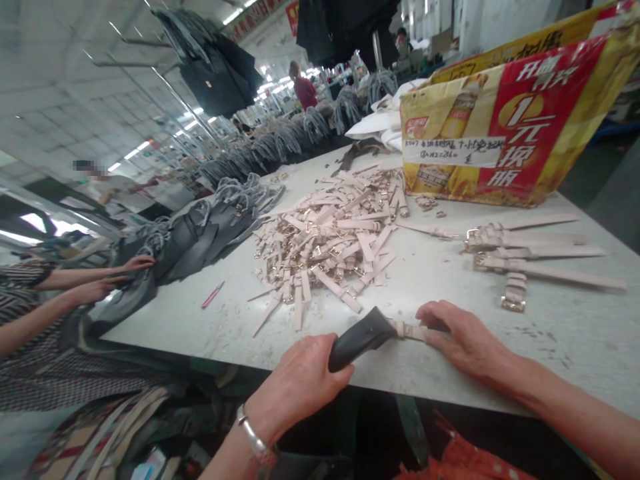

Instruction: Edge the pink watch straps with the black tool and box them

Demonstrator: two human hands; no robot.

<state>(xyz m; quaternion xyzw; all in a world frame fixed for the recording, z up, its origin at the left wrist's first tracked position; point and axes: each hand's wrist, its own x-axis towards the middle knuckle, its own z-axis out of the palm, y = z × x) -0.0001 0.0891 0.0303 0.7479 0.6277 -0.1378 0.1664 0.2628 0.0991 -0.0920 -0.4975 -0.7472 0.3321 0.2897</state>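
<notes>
My left hand (311,365), a silver bangle on its wrist, is closed around a dark leather-like piece (364,339) near the table's front edge. A short pale pink strap (411,331) meets the far end of that piece; how the two join is too small to tell. The strap's other end lies between the thumb and fingers of my right hand (463,337). Beyond both hands spreads a heap of pale pink buckle straps (327,233) with gold-coloured buckles. Several more straps (540,250) lie in a loose row to the right of it.
A yellow and red cardboard box (500,127) stands at the table's (590,333) back right. A small red-and-white tool (213,295) lies left of the heap. Dark grey bag pieces (210,233) cover the left side, where a co-worker's hands (135,263) hold one.
</notes>
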